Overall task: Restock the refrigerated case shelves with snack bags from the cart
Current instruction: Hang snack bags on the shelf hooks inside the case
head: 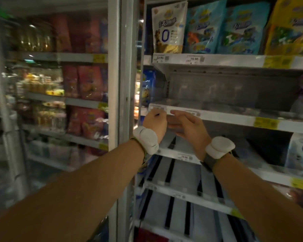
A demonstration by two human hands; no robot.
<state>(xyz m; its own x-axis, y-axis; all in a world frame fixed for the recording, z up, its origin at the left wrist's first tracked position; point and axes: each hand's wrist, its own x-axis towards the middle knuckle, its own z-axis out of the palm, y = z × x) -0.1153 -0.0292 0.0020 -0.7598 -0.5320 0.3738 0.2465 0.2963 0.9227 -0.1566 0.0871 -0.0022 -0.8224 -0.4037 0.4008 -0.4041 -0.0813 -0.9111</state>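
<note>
The refrigerated case stands open in front of me. My left hand (155, 119) has curled fingers and pinches the price label strip (217, 117) at the left end of the second shelf (226, 106), which is bare here. My right hand (187, 124) is just to its right, with fingers stretched left along the same strip. On the top shelf stand a white snack bag (168, 27), two blue bags (205, 27) and a yellow bag (290, 27). Neither hand holds a bag, and the cart is out of view.
The open glass door (114, 84) and its frame are left of my arms, with another stocked case behind it. Lower shelves (182, 194) with black dividers slope below my hands. A pale blue bag (301, 151) sits at the right on the third shelf.
</note>
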